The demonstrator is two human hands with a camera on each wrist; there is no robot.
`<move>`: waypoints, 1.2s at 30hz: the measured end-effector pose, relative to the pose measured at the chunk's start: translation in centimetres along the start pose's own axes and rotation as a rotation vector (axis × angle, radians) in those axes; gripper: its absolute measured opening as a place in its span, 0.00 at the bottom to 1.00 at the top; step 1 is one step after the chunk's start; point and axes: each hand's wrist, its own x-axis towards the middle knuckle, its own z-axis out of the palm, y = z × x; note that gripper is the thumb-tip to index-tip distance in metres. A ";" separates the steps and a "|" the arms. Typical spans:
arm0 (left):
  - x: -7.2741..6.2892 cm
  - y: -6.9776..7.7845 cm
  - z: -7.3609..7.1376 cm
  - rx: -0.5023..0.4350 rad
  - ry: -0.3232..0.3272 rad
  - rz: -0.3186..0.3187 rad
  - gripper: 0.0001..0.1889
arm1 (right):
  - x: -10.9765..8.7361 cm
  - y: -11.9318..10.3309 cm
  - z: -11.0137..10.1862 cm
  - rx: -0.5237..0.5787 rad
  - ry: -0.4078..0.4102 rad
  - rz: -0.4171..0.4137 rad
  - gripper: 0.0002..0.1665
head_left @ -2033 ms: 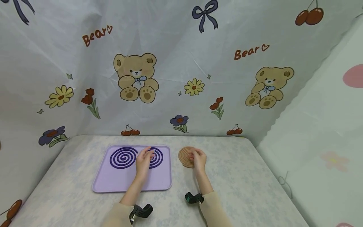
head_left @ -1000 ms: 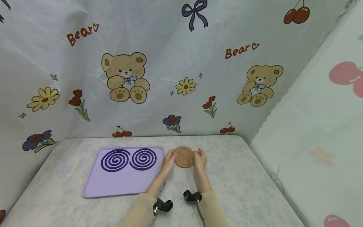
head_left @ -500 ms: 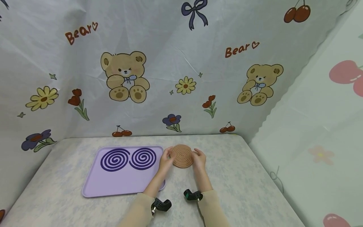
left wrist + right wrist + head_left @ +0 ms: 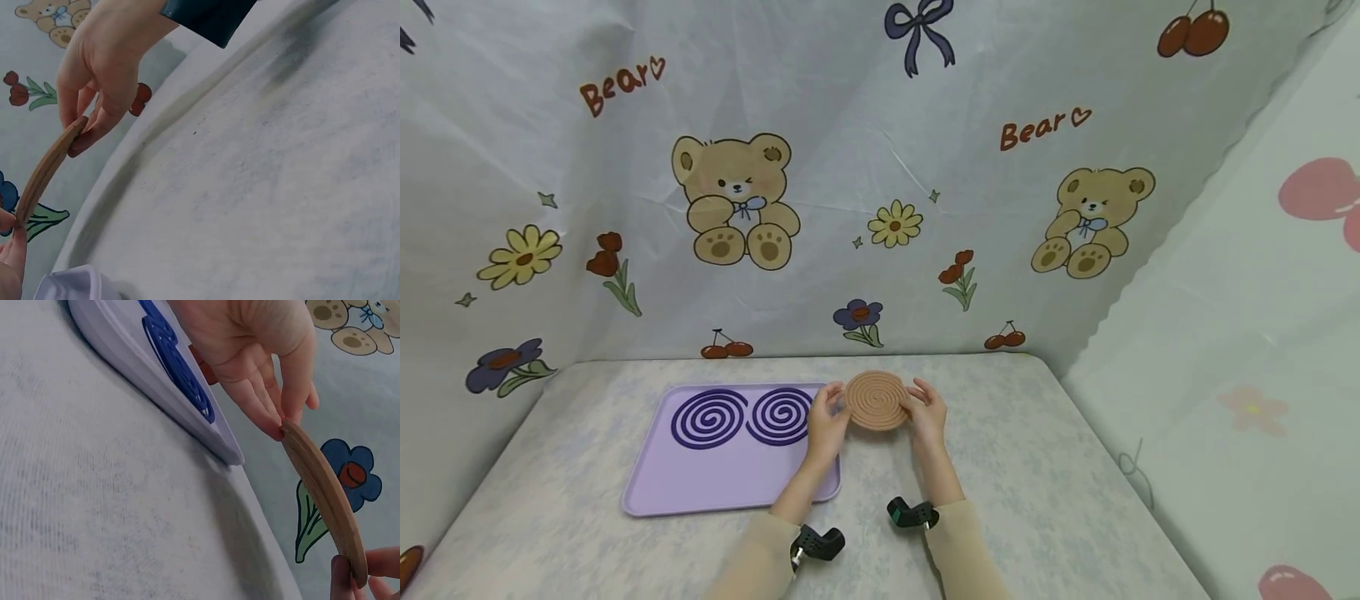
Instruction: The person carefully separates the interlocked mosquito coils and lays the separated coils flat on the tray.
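You hold a round tan disc with a spiral groove (image 4: 876, 400) up between both hands.
Your left hand (image 4: 826, 425) pinches its left edge and your right hand (image 4: 927, 417) its right edge, fingertips curled onto the rim, each grip closed on the disc. It hangs clear of the pale mottled counter (image 4: 1037, 467), just right of the lilac rectangular tray (image 4: 700, 483) bearing two dark purple spiral coils (image 4: 745, 417).

I had the round disc (image 4: 876, 400) lifted off the table (image 4: 1037, 467), held between my left hand (image 4: 824, 425) on its left edge and my right hand (image 4: 928, 418) on its right edge. The tray (image 4: 730, 483) lay on the table just left of the disc, with two spiral coils (image 4: 745, 417) side by side in its far half. The printed cloth (image 4: 880, 183) hung behind the table.
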 end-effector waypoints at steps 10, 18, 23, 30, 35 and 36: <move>-1.1 4.8 -3.6 -0.069 0.043 -0.013 0.19 | -1.8 -1.5 2.2 0.002 -0.063 -0.003 0.28; -0.7 3.7 -5.8 -0.001 0.068 -0.044 0.17 | -3.4 -2.2 3.4 0.026 -0.152 -0.010 0.26; -1.1 4.7 -7.6 0.062 0.083 -0.043 0.17 | -4.5 -2.4 4.0 0.070 -0.213 0.002 0.26; -2.2 6.8 -10.7 0.112 0.102 -0.094 0.18 | -6.6 -3.0 5.0 0.075 -0.344 0.016 0.27; -3.1 7.9 -12.6 0.110 0.113 -0.123 0.19 | -8.3 -3.3 5.6 0.063 -0.420 0.004 0.27; -3.2 8.1 -13.0 0.120 0.114 -0.132 0.19 | -8.5 -3.3 5.7 0.060 -0.431 0.000 0.27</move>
